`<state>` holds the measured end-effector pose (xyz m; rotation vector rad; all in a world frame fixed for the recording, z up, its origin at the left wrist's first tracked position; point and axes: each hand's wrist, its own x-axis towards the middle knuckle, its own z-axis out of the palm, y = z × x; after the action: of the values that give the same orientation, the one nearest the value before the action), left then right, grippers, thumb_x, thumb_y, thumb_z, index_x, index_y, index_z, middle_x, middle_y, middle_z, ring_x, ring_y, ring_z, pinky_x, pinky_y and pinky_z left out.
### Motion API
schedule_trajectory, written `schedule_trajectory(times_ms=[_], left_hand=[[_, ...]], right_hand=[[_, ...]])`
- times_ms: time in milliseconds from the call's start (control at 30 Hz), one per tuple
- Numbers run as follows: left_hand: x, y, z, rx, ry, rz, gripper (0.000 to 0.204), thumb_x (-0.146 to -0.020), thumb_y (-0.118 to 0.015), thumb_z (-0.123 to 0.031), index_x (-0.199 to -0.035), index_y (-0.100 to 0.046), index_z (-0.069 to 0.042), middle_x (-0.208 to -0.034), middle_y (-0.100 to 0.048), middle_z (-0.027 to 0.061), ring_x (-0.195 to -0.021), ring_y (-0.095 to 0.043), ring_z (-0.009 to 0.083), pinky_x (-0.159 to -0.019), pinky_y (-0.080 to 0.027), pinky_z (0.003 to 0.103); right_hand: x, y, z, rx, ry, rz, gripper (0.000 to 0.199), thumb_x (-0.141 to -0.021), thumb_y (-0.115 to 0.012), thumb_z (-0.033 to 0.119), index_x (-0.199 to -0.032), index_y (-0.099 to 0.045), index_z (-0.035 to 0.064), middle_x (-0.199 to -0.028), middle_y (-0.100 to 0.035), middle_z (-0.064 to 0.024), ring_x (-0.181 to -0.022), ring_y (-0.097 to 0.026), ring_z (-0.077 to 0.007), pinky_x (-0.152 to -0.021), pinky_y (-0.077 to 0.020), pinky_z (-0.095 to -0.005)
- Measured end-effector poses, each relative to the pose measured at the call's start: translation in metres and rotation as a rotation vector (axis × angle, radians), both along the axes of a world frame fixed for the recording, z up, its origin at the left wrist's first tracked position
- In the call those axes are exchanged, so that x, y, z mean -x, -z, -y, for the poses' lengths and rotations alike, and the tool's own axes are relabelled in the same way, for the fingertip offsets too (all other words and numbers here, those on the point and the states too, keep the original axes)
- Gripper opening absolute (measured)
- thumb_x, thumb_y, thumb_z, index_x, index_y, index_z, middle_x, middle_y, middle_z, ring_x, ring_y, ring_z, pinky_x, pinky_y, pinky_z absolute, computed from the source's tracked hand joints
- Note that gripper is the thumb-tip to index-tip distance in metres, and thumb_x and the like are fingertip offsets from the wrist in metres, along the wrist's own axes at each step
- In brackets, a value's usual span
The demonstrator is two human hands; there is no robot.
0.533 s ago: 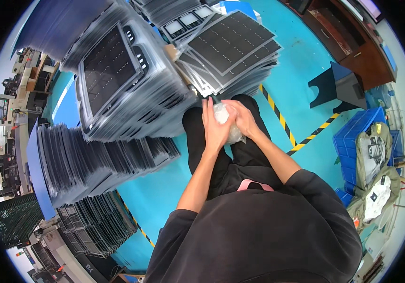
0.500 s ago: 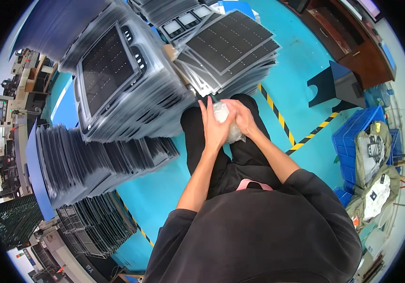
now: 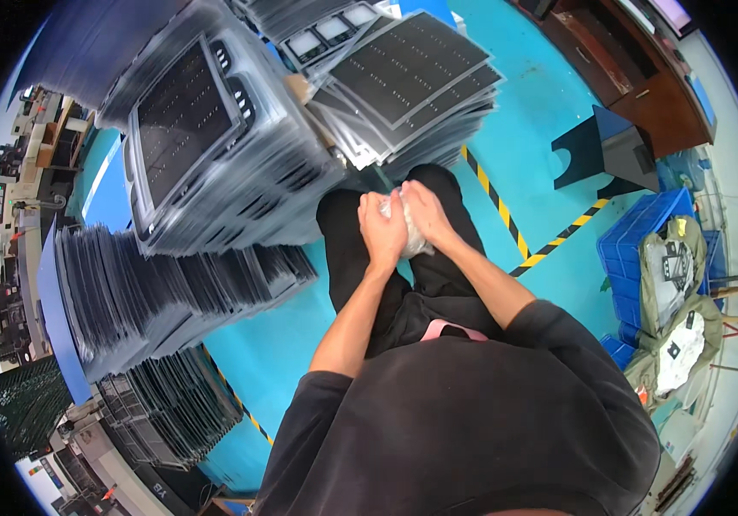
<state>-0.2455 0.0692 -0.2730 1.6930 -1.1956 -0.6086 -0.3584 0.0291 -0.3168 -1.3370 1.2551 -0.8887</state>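
Both hands, left hand [image 3: 381, 230] and right hand [image 3: 424, 215], close around a crumpled clear bag [image 3: 410, 242], perhaps plastic film, just below the tray stack [image 3: 214, 163].

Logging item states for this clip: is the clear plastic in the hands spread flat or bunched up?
Bunched up: the clear plastic shows as a crumpled wad between left hand and right hand.

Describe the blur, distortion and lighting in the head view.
Head view: heavy fisheye bending, so the yellow-black floor tape and the tray stacks curve toward the dark round rim; stack edges smear with motion blur; left hand and right hand, pressed around a crumpled clear bag, stay fairly sharp; lighting is bright and even.
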Motion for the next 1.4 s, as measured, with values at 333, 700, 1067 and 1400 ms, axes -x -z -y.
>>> schedule_trajectory(times_ms=[333,700,1067,1400], left_hand=[[-0.019,-0.030,-0.020,-0.335,0.173,-1.303,0.088,-0.105,-0.027,-0.071,-0.162,-0.026,-0.003,-0.154,-0.049,0.0154,-0.138,-0.052,0.0302,-0.116,-0.039,0.042],[0.032,-0.022,-0.010,-0.064,0.114,-0.038,0.074,-0.077,-0.087,-0.049,-0.127,-0.061,-0.001,-0.137,-0.055,0.0227,-0.127,-0.054,0.0407,-0.106,-0.044,0.048],[0.010,0.002,0.011,-0.098,0.023,-0.488,0.024,-0.102,-0.066,-0.028,-0.101,-0.063,-0.004,-0.097,-0.061,0.0083,-0.094,-0.061,0.0232,-0.084,-0.048,0.037],[0.040,-0.024,-0.007,-0.158,0.092,-0.086,0.071,-0.095,-0.070,-0.046,-0.148,-0.051,-0.003,-0.157,-0.041,0.0293,-0.145,-0.043,0.0442,-0.118,-0.035,0.046]], right_hand=[[0.026,-0.105,-0.050,0.559,-0.206,-0.543,0.067,-0.085,-0.078,0.044,-0.143,-0.062,0.0161,-0.156,-0.049,-0.0149,-0.142,-0.044,-0.0466,-0.114,-0.0402,-0.0546],[0.029,-0.041,0.001,0.212,0.046,-0.135,0.026,-0.098,-0.059,0.028,-0.094,-0.061,0.0020,-0.097,-0.062,-0.0172,-0.100,-0.060,-0.0396,-0.088,-0.0477,-0.0465],[0.038,-0.073,-0.031,0.456,0.026,-0.146,0.063,-0.095,-0.069,0.029,-0.152,-0.049,0.0079,-0.148,-0.051,-0.0225,-0.135,-0.051,-0.0427,-0.118,-0.0345,-0.0454],[0.033,-0.053,0.001,0.424,-0.003,-0.333,0.027,-0.103,-0.054,0.029,-0.106,-0.068,0.0058,-0.100,-0.067,-0.0174,-0.095,-0.064,-0.0415,-0.084,-0.0516,-0.0496]])
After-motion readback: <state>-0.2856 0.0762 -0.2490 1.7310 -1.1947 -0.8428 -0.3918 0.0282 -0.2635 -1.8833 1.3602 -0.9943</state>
